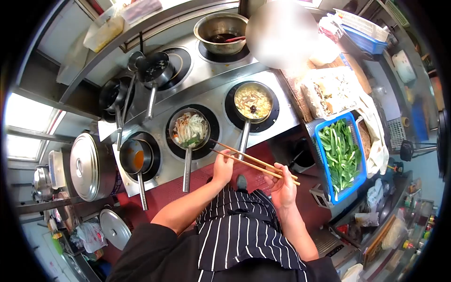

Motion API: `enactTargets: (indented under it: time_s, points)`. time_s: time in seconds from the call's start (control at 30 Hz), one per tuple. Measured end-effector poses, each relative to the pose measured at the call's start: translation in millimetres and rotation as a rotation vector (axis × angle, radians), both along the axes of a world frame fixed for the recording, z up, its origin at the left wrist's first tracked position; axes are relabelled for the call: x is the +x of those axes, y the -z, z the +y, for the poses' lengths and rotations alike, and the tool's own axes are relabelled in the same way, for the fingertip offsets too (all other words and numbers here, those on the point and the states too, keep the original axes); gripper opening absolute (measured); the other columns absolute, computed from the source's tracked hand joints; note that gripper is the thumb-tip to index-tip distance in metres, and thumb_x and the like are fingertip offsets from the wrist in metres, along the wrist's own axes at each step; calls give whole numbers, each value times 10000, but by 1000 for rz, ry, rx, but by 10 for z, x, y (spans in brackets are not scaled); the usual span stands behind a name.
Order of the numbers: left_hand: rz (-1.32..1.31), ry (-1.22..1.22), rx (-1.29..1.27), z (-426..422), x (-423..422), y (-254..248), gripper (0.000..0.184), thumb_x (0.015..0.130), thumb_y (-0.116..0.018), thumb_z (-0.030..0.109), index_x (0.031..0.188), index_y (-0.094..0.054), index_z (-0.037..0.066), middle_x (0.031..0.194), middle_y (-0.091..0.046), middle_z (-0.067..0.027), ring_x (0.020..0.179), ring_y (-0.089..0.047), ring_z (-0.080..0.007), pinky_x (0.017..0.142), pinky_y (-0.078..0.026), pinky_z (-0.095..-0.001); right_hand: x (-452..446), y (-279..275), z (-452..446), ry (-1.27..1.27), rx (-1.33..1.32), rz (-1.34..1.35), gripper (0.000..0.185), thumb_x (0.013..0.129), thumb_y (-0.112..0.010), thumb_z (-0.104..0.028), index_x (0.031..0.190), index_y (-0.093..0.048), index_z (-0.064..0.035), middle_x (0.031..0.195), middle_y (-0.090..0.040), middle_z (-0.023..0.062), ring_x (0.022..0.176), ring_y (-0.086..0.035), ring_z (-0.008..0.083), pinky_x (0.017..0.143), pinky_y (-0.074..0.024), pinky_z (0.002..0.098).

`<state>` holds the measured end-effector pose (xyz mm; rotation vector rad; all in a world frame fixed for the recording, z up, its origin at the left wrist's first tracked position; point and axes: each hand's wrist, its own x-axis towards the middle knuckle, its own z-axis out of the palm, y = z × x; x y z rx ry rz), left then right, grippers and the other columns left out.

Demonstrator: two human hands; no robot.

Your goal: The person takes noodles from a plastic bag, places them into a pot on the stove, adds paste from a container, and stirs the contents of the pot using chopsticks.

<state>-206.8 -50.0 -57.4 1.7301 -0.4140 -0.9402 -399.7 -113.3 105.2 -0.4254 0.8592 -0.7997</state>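
Observation:
A pair of long wooden chopsticks [256,160] lies slantwise between my hands, dark tips toward the stove. My left hand [223,167] grips them nearer the tips, its fingers closed. Around the thick ends, my right hand [283,186] is closed too. Just beyond the tips, a long-handled pan [188,151] on a burner holds pale shredded food, some green leaves and orange bits. To its right, another pan [254,119] contains yellowish soup with pale pieces and a dark clump. The chopsticks pass over that pan's handle in the view; contact cannot be told.
A saucepan [145,183] with orange liquid stands at left, beside a large lidded pot [83,167]. Behind are dark pans [157,70] and a steel bowl [199,34]. At right, a blue basket [334,197] holds leafy greens [340,155]. A person's blurred head is at the back.

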Motion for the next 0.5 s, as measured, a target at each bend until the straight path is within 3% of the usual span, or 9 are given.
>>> enactTargets:
  time_s: [0.07, 0.1, 0.13, 0.23, 0.27, 0.37, 0.5]
  points:
    - [44, 34, -288, 205, -42, -458, 297, 944, -541, 152, 1204, -568, 9, 973, -633, -74, 917, -596, -176, 828, -479, -297, 35, -22, -23, -20, 10, -37, 337, 1011, -466, -318, 1132, -598, -32, 1073, -672, 157, 929, -688, 249, 810, -577, 341]
    - [184, 226, -214, 411, -76, -986, 283, 961, -508, 134, 1204, -578, 5, 974, -610, -33, 904, -553, -115, 823, -463, -272, 88, 41, -23, -142, 22, -68, 331, 1008, -475, -309, 1137, -596, -29, 1070, -671, 158, 926, -688, 248, 805, -577, 333]
    - [109, 256, -317, 499, -152, -1109, 317, 972, -496, 166, 1239, -561, 7, 984, -586, -8, 876, -516, -82, 820, -445, -255, 145, 88, -21, -242, 20, -89, 325, 1005, -484, -300, 1143, -594, -26, 1067, -670, 159, 923, -687, 248, 800, -578, 326]
    - [177, 181, -485, 573, -308, -1466, 361, 1013, -436, 235, 1282, -531, 14, 1087, -601, -59, 987, -560, -112, 896, -459, -274, 373, 52, 112, -465, 85, -175, 310, 999, -504, -261, 1155, -588, -7, 1099, -638, 137, 971, -650, 228, 835, -558, 339]
    - [170, 163, -478, 623, -311, -1471, 361, 1013, -436, 235, 1282, -531, 14, 1087, -601, -59, 987, -560, -112, 896, -459, -274, 443, 46, 184, -537, 96, -194, 312, 999, -504, -260, 1160, -587, -6, 1100, -638, 137, 980, -651, 229, 842, -561, 342]
    - [206, -19, -365, 823, -279, -1464, 469, 1061, -275, 329, 1271, -535, -2, 1124, -602, -94, 1030, -575, -143, 916, -466, -282, 599, 110, 393, -714, 219, -227, 334, 1002, -500, -255, 1190, -575, 10, 1153, -628, 148, 1010, -658, 258, 845, -566, 339]
    - [338, -137, -349, 1158, -248, -1512, 473, 1062, -262, 310, 1252, -556, -8, 1065, -639, -102, 961, -610, -150, 893, -485, -281, 772, 127, 586, -839, 257, -228, 335, 1004, -497, -255, 1186, -578, 14, 1132, -638, 154, 1002, -666, 273, 840, -578, 337]
